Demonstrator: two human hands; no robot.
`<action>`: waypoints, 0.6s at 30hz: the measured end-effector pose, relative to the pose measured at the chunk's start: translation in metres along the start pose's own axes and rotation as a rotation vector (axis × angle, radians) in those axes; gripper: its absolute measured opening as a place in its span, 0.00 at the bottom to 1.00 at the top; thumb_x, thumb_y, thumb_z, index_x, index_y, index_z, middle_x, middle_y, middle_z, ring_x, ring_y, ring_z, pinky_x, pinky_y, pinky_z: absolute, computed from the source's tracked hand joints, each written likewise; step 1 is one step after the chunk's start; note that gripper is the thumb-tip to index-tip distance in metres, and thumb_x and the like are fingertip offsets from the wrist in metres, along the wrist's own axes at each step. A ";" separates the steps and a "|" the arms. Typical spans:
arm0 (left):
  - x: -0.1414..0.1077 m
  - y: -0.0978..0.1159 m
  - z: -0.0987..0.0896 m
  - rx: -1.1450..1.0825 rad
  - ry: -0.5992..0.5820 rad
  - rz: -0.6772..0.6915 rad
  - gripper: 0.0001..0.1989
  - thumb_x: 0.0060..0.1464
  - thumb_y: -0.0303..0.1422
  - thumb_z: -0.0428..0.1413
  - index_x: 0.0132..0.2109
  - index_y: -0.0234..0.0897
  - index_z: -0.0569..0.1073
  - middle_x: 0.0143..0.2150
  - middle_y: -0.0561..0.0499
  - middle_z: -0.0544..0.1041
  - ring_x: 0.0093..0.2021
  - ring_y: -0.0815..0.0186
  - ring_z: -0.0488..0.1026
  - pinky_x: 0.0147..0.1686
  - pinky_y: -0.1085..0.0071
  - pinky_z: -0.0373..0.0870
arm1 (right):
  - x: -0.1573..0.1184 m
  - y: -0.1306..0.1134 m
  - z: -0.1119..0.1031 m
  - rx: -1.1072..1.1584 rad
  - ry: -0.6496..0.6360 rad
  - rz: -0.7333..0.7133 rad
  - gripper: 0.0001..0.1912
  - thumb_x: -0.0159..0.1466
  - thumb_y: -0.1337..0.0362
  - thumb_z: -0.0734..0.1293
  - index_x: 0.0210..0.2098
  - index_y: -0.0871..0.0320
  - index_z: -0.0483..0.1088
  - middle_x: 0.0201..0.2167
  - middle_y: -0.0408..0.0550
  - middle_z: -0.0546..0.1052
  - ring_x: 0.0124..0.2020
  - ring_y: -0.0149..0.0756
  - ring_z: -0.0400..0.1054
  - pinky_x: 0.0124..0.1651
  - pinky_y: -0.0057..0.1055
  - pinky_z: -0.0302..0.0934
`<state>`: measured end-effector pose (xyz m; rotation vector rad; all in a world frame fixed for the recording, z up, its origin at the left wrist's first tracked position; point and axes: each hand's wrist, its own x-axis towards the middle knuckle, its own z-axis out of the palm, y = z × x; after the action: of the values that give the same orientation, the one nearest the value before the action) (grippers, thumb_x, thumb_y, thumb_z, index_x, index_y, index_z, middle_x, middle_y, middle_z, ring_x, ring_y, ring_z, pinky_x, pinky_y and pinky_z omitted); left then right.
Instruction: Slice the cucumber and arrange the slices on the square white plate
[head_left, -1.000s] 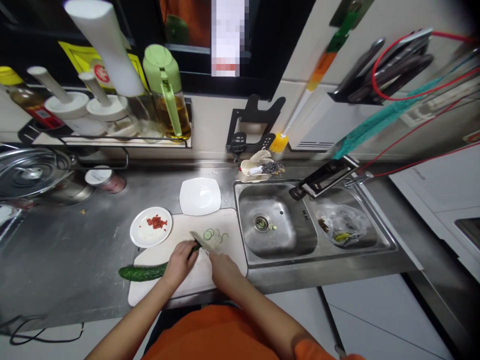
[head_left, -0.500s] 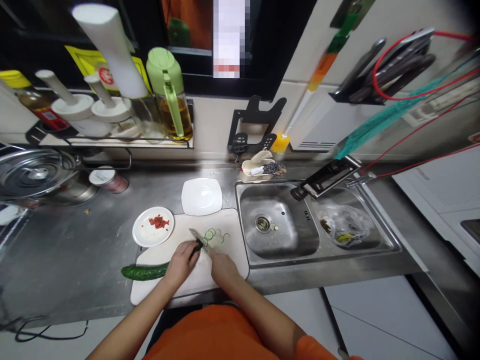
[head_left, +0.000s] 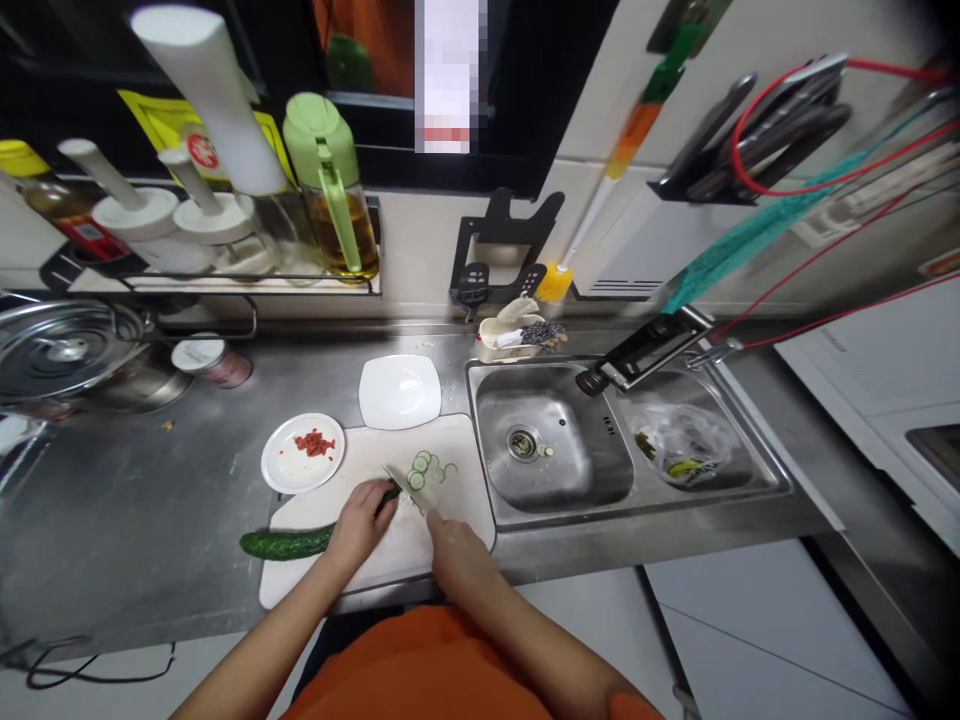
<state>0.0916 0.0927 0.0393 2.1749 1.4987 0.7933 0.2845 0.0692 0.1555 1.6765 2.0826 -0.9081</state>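
Observation:
My left hand point(head_left: 361, 522) is closed on a piece of cucumber point(head_left: 389, 494), its fingertips close to the cut end. In my right hand point(head_left: 459, 550) is the handle of a kitchen knife point(head_left: 409, 492), whose blade lies against that end of the cucumber. Both hands are over a white cutting board point(head_left: 442, 518). Several thin cucumber slices point(head_left: 420, 466) lie just beyond the blade. A longer dark green cucumber point(head_left: 289, 543) rests across the board's left edge, partly behind my left forearm.
A white plate with chopped red bits point(head_left: 281, 465) stands at the board's left corner. Behind the board is a square white dish point(head_left: 400, 390). The steel sink point(head_left: 555, 490) adjoins on the right, with a plastic bag point(head_left: 694, 445) in its second basin. A lidded pot point(head_left: 135, 385) stands far left.
The knife and my right hand have shifted slightly right and toward me. The slices sit a little differently beside the blade. My left hand stays on the cucumber.

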 end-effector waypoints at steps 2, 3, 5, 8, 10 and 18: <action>0.000 -0.001 0.001 0.002 0.002 0.001 0.10 0.58 0.33 0.51 0.46 0.37 0.70 0.43 0.45 0.75 0.45 0.60 0.72 0.46 0.61 0.72 | -0.003 -0.001 -0.003 0.004 -0.007 0.012 0.20 0.63 0.77 0.51 0.51 0.61 0.63 0.39 0.57 0.76 0.44 0.43 0.70 0.40 0.30 0.61; 0.000 -0.001 0.001 0.003 0.004 0.003 0.10 0.58 0.33 0.51 0.46 0.37 0.70 0.43 0.45 0.75 0.45 0.60 0.72 0.46 0.61 0.72 | -0.004 -0.001 -0.005 0.005 -0.014 0.017 0.20 0.63 0.77 0.51 0.51 0.61 0.63 0.39 0.57 0.76 0.43 0.43 0.70 0.40 0.30 0.61; 0.000 -0.001 0.001 0.005 0.009 0.005 0.10 0.58 0.34 0.51 0.45 0.37 0.70 0.43 0.45 0.76 0.45 0.60 0.72 0.46 0.61 0.72 | -0.005 -0.001 -0.007 0.004 -0.029 0.022 0.20 0.63 0.77 0.52 0.51 0.61 0.63 0.40 0.57 0.76 0.43 0.43 0.70 0.39 0.30 0.61; 0.000 0.000 0.001 0.007 0.016 0.007 0.10 0.58 0.34 0.51 0.45 0.38 0.71 0.43 0.45 0.76 0.44 0.61 0.73 0.46 0.61 0.72 | -0.006 -0.001 -0.010 0.014 -0.050 0.029 0.21 0.62 0.78 0.52 0.51 0.61 0.63 0.39 0.56 0.76 0.43 0.43 0.70 0.39 0.30 0.61; 0.001 0.000 0.000 0.009 0.019 0.006 0.10 0.58 0.34 0.51 0.45 0.38 0.71 0.43 0.45 0.76 0.44 0.61 0.73 0.46 0.61 0.72 | -0.006 -0.001 -0.011 0.028 -0.054 0.036 0.21 0.61 0.79 0.53 0.50 0.60 0.63 0.38 0.56 0.76 0.43 0.42 0.70 0.39 0.30 0.60; 0.001 -0.001 0.002 -0.005 0.016 0.007 0.10 0.57 0.34 0.51 0.45 0.37 0.71 0.43 0.44 0.76 0.45 0.60 0.73 0.46 0.60 0.72 | -0.004 -0.002 -0.020 0.026 -0.071 0.000 0.20 0.61 0.78 0.52 0.50 0.61 0.63 0.38 0.56 0.75 0.44 0.43 0.70 0.39 0.30 0.60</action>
<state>0.0918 0.0939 0.0374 2.1764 1.4957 0.8183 0.2865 0.0785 0.1733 1.6327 2.0325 -0.9839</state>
